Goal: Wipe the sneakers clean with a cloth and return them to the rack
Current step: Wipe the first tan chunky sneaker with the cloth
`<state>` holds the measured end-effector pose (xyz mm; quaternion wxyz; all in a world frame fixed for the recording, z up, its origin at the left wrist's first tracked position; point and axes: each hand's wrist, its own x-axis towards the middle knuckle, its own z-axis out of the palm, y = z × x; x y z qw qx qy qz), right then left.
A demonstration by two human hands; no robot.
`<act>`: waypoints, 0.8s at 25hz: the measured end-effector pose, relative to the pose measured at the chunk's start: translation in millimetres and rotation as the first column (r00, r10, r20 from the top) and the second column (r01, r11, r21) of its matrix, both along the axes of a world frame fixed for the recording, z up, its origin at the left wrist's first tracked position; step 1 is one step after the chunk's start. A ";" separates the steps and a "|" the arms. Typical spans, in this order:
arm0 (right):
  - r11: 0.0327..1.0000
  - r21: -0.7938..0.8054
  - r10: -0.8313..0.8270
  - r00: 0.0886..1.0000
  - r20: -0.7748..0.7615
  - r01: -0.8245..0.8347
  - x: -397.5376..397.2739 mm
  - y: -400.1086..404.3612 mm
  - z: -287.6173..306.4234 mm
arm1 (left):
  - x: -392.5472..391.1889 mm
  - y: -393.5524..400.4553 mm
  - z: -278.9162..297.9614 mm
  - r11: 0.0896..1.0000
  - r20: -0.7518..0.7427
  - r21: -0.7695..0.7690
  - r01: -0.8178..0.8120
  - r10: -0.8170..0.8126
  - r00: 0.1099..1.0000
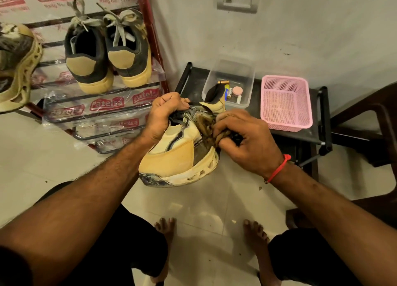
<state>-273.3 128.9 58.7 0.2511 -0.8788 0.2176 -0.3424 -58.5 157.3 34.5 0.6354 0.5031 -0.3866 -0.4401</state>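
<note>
The left hand (166, 111) grips a yellow sneaker (180, 156) by its laces and tongue, fingers curled tight, holding it in the air above the tiled floor (64, 152). The right hand (247, 143) pinches a dark, bunched cloth (209, 128) against the sneaker's side, just right of the left hand's grip. The toe points down toward the person, its tip scuffed dark. Up and left of the grip, a pair of dark-and-yellow shoes (107, 55) stands on the rack (103, 105), and another sneaker (15, 70) lies at the far left edge. Beyond the right hand, a clear box (247, 79) and a pink basket (285, 105) sit on a black shelf (318, 133).
</note>
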 end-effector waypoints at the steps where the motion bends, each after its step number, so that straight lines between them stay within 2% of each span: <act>1: 1.000 0.019 0.012 1.000 0.025 -0.012 0.5 2.6 4.3 | -0.5 -1.0 -0.5 1.000 0.018 0.008 -0.004 0.004 1.000; 3: 0.978 0.001 0.206 0.971 0.118 -0.208 6.5 32.1 14.6 | 0.1 -3.5 -4.7 1.000 0.055 0.018 0.010 -0.011 0.998; 5: 0.915 -0.106 0.401 0.905 0.143 -0.389 11.4 58.0 18.7 | -1.8 -2.1 -8.1 0.999 0.069 0.016 0.042 -0.043 0.997; 6: 0.923 -0.134 0.376 0.921 0.105 -0.361 11.9 53.3 14.0 | -4.5 -1.0 -9.5 0.998 0.061 0.019 0.063 -0.064 0.996; 8: 0.993 -0.068 0.098 0.994 0.054 -0.094 8.8 19.4 -1.3 | -8.7 2.0 -10.2 0.995 0.063 0.024 0.097 -0.098 0.993; 10: 0.995 0.011 -0.102 0.994 0.040 0.102 6.0 6.4 1.2 | -10.9 2.3 -7.6 0.996 0.069 0.035 0.079 -0.081 0.994; 11: 0.996 0.000 -0.086 0.993 0.086 0.086 7.8 16.8 3.4 | -10.0 0.6 -6.3 0.997 0.069 0.042 0.064 -0.067 0.995; 14: 0.950 -0.165 0.294 0.940 0.173 -0.267 14.5 65.9 9.0 | -5.0 0.2 -6.0 0.997 0.070 0.061 0.038 -0.042 0.997; 15: 0.940 -0.184 0.318 0.935 0.158 -0.288 13.7 62.5 6.8 | -4.9 0.4 -5.7 0.997 0.078 0.062 0.043 -0.048 0.996; 18: 0.994 -0.081 0.075 0.992 0.099 -0.067 8.9 19.1 -0.9 | -0.6 2.6 -4.2 0.997 0.051 0.073 -0.001 -0.003 0.999; 19: 0.996 -0.072 0.054 0.993 0.104 -0.047 8.9 19.3 0.5 | 1.3 1.7 -3.7 0.996 0.038 0.078 -0.031 0.028 0.999; 20: 0.993 -0.077 0.101 0.986 0.135 -0.092 11.2 29.1 3.7 | 1.9 -0.2 -2.3 0.996 0.042 0.079 -0.049 0.046 0.998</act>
